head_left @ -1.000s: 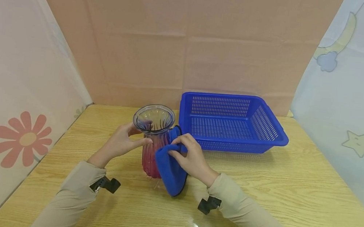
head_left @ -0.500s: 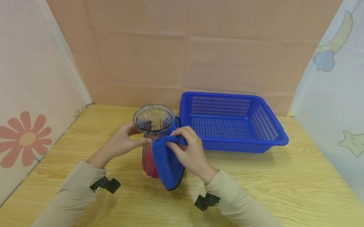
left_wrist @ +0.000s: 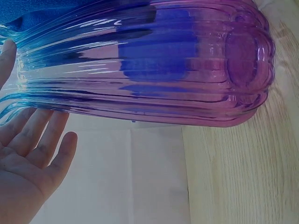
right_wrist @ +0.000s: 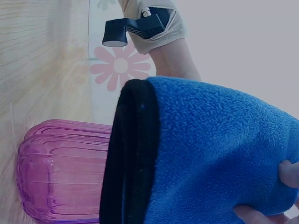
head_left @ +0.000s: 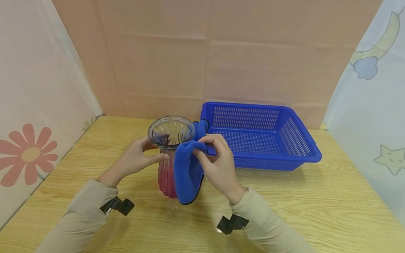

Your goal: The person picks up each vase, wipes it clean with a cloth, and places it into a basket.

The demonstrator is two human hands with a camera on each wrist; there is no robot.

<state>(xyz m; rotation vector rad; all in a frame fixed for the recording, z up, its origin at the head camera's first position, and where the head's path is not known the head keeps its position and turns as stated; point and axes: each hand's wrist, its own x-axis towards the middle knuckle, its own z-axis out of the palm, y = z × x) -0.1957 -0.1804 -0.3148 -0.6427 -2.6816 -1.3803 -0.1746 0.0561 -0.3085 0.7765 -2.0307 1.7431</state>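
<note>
A ribbed glass vase, smoky clear at its flared rim and pink toward its base, stands upright on the table. My left hand holds it just below the rim, thumb on the near side and fingers behind. In the left wrist view, those fingers lie along the wall of the vase. My right hand pinches a folded blue cloth with black edging against the vase's right side. The cloth hangs down and hides that side; in the right wrist view it covers the upper part of the vase.
Right behind my right hand, a blue plastic basket with slotted walls sits on the wood-grain table. A peach curtain closes off the back, and patterned white sheets hang at both sides.
My right hand and the cloth have risen along the vase's right side, shifting left and then slightly back right. The left hand and the vase have stayed in place.
</note>
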